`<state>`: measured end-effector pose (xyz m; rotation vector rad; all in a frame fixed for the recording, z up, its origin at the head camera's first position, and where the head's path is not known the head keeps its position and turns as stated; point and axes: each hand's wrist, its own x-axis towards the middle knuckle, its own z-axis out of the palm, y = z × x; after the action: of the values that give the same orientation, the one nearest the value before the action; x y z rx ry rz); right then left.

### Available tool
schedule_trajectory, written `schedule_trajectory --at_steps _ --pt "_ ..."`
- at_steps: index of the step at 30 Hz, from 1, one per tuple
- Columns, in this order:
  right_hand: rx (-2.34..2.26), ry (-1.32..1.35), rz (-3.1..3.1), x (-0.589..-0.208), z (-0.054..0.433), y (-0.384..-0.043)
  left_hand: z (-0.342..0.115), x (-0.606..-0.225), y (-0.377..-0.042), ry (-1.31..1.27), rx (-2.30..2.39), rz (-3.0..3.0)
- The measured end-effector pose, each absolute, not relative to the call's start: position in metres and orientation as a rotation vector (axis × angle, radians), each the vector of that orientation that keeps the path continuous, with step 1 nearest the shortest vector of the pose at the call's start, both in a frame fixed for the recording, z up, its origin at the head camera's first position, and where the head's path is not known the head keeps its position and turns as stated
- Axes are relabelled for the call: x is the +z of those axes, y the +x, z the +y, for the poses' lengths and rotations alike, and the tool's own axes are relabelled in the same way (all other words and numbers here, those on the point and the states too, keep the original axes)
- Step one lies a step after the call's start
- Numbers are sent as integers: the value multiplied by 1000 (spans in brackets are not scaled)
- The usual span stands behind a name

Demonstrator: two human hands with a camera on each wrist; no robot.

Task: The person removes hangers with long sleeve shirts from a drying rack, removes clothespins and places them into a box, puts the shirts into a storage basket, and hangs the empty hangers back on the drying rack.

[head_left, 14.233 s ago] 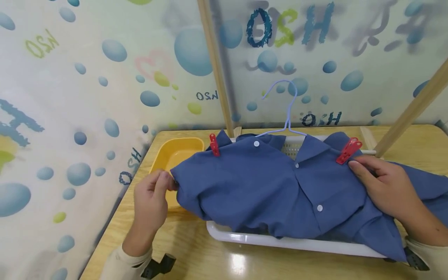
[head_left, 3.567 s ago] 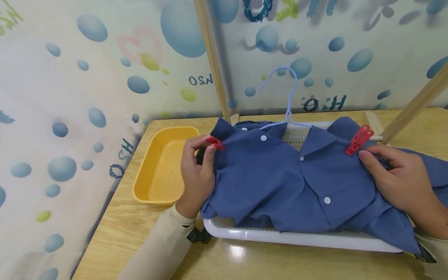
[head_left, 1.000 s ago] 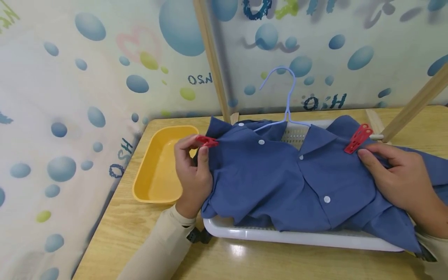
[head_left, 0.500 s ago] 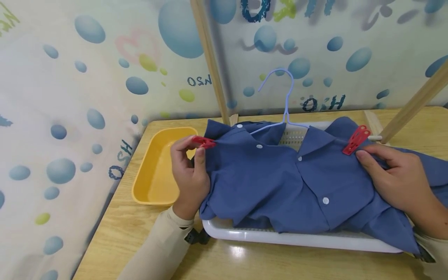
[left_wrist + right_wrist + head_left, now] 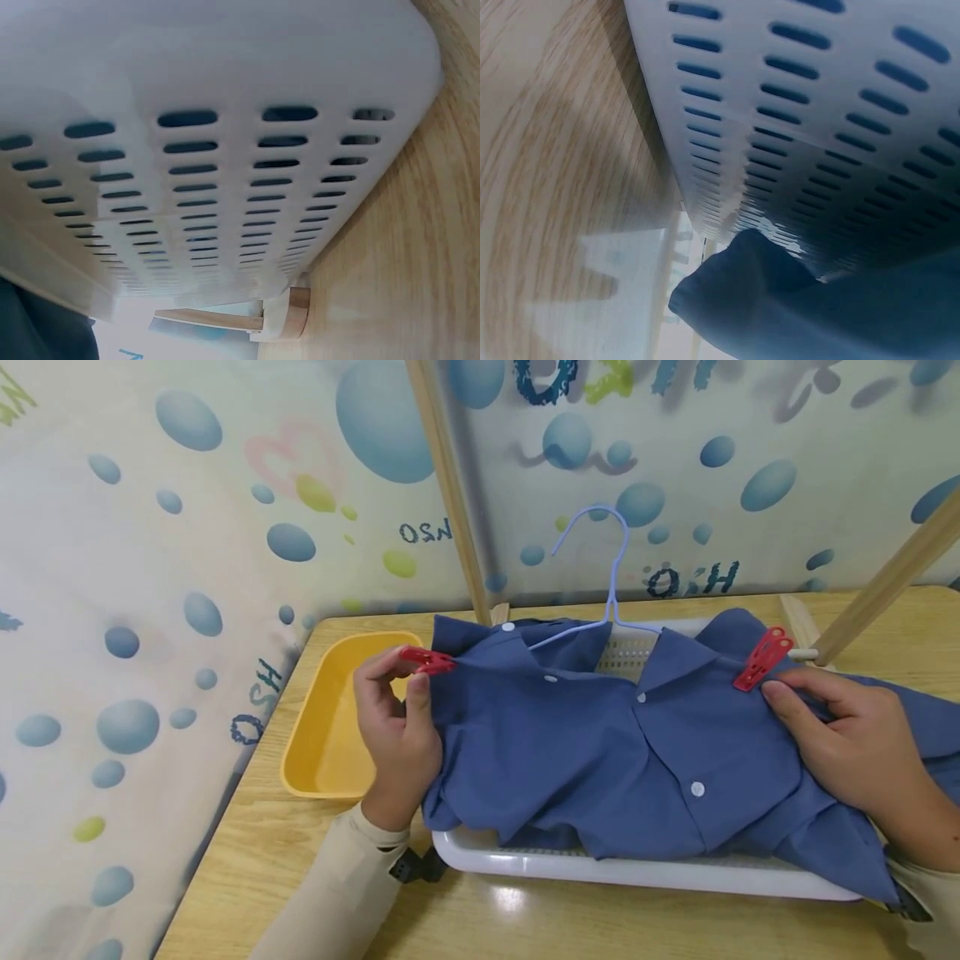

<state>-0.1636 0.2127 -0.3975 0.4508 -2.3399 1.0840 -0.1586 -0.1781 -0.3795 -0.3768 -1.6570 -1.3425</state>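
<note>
A blue button-up shirt [image 5: 555, 752] lies over a white perforated basket [image 5: 600, 872], with a light-blue hanger [image 5: 615, 581] poking up from its neck. My left hand [image 5: 397, 735] pinches a red clothespin [image 5: 427, 660] at the left shoulder, and the cloth creases toward its tip. A second red clothespin [image 5: 763, 658] grips the shirt's right shoulder. Just below it, my right hand [image 5: 855, 743] pinches the shirt between thumb and fingers. The wrist views show the basket's slotted wall [image 5: 232, 82] and a fold of blue cloth [image 5: 742, 292], but no fingers.
A yellow basin [image 5: 333, 727] stands on the wooden table [image 5: 315, 877] to the left of the basket. Wooden poles [image 5: 450, 485] rise behind the basket and at the right. Bubble-patterned sheeting [image 5: 187, 610] closes off the back and left.
Earlier my left hand held the left sleeve; now it holds the left clothespin. Over the last second it has drawn the clothespin and shoulder cloth leftward. My right hand stays in place.
</note>
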Motion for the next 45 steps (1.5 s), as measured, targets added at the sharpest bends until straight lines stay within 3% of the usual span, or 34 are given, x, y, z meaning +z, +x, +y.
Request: schedule_trajectory --at_steps 30,45 --pt "1120 449 -2338 -397 213 -164 -186 -362 -160 -414 -1434 -1522" --pt "1132 444 -2343 -396 212 -163 -232 -351 -150 -316 -1160 -1896"
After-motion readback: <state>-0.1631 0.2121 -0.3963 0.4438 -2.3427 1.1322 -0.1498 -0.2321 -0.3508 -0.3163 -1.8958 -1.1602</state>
